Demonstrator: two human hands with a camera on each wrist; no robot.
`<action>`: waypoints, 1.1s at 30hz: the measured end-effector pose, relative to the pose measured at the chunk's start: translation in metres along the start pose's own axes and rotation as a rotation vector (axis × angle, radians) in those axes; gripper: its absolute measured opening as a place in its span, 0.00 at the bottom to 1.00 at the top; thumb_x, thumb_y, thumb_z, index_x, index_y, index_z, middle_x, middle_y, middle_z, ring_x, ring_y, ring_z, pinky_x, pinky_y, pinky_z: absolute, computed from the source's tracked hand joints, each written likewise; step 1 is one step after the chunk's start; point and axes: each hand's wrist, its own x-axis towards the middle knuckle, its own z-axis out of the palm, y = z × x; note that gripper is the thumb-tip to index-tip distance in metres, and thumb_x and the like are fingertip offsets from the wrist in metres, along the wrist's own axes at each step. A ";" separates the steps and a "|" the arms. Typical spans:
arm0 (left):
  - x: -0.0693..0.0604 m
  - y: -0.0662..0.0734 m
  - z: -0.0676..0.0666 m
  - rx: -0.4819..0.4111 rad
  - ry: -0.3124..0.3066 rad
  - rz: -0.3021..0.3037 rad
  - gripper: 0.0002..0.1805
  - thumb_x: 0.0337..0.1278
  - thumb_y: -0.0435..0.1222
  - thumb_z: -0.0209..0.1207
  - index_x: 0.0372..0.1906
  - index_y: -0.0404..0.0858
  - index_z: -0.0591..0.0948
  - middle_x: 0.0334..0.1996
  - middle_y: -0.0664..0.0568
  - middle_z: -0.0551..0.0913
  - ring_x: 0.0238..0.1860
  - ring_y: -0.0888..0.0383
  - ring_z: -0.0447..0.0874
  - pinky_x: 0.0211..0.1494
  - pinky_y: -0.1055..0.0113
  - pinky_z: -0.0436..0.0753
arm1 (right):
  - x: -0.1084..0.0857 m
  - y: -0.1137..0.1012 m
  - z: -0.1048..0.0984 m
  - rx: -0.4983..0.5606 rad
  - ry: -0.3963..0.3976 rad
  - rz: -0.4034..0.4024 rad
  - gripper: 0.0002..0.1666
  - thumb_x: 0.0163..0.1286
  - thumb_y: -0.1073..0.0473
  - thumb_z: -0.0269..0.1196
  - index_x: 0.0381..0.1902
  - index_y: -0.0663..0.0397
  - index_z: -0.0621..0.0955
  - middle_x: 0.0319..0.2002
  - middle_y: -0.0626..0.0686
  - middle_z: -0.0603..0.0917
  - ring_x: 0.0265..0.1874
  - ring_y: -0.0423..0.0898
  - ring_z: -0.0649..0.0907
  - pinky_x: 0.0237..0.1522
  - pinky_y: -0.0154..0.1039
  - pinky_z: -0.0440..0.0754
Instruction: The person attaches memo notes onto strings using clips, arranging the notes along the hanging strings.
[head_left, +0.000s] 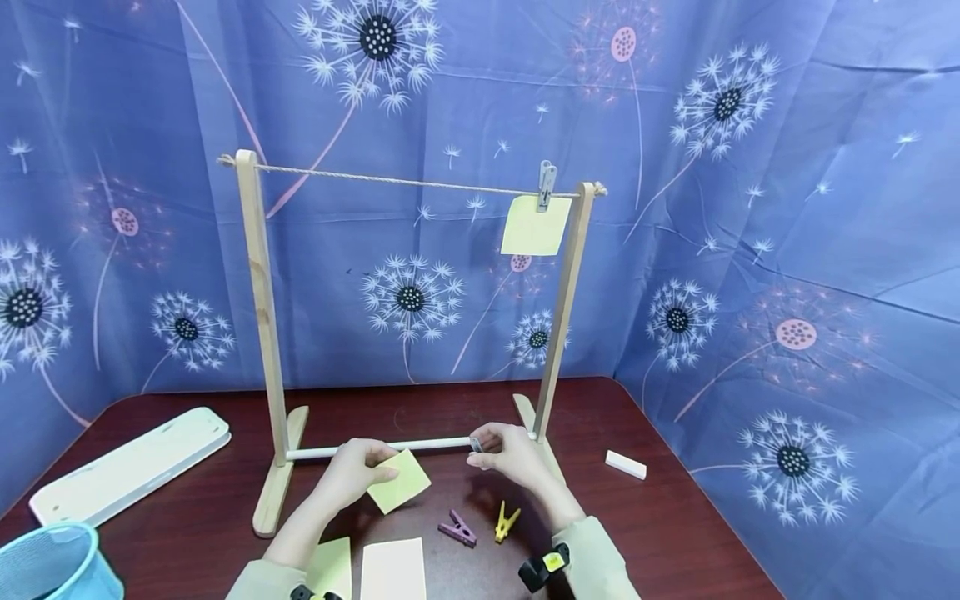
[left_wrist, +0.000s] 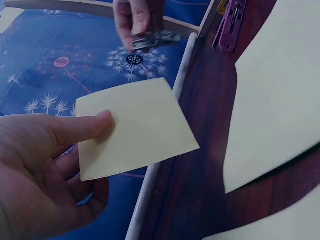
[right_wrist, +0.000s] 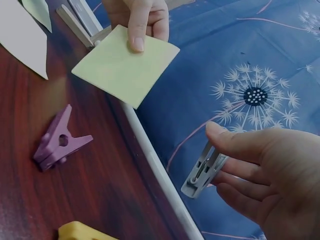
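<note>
My left hand (head_left: 351,477) pinches a square yellow sticky note (head_left: 401,482) between thumb and fingers, above the table near the rack's lower bar. In the left wrist view the thumb lies flat over the note (left_wrist: 135,130). To the right, my right hand (head_left: 513,454) holds a grey clothespin (right_wrist: 204,170) between thumb and fingers. The note and this clothespin are apart. Above, another yellow note (head_left: 534,227) hangs from the rope (head_left: 405,179), held by a second grey clothespin (head_left: 546,185). On the table below my hands lie a purple clothespin (head_left: 457,529) and a yellow clothespin (head_left: 507,522).
The wooden rack (head_left: 264,317) stands on the dark red table (head_left: 600,533), with a white lower bar (head_left: 435,443). Paper sheets (head_left: 393,571) lie at the front. A white long case (head_left: 135,462) and a blue mesh basket (head_left: 82,567) are left; a white block (head_left: 626,465) is right.
</note>
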 end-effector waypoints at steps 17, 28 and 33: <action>0.009 -0.005 0.013 -0.186 0.062 -0.130 0.13 0.46 0.27 0.69 0.41 0.27 0.85 0.35 0.43 0.88 0.32 0.62 0.81 0.35 0.70 0.79 | 0.015 -0.014 -0.029 0.005 0.014 -0.128 0.17 0.63 0.66 0.67 0.48 0.69 0.80 0.41 0.62 0.84 0.42 0.53 0.85 0.46 0.40 0.84; 0.025 0.002 -0.001 -0.277 0.079 -0.180 0.17 0.50 0.31 0.69 0.45 0.26 0.83 0.37 0.44 0.87 0.35 0.62 0.81 0.41 0.68 0.78 | 0.023 -0.033 -0.054 0.062 0.033 -0.116 0.19 0.65 0.65 0.66 0.53 0.65 0.79 0.44 0.62 0.85 0.44 0.52 0.84 0.46 0.40 0.83; 0.031 0.011 -0.014 -0.230 0.107 -0.158 0.18 0.51 0.32 0.69 0.47 0.26 0.82 0.39 0.42 0.87 0.39 0.60 0.82 0.43 0.68 0.78 | 0.026 -0.044 -0.072 0.080 0.064 -0.090 0.22 0.66 0.62 0.65 0.57 0.63 0.78 0.50 0.62 0.83 0.49 0.56 0.83 0.51 0.46 0.81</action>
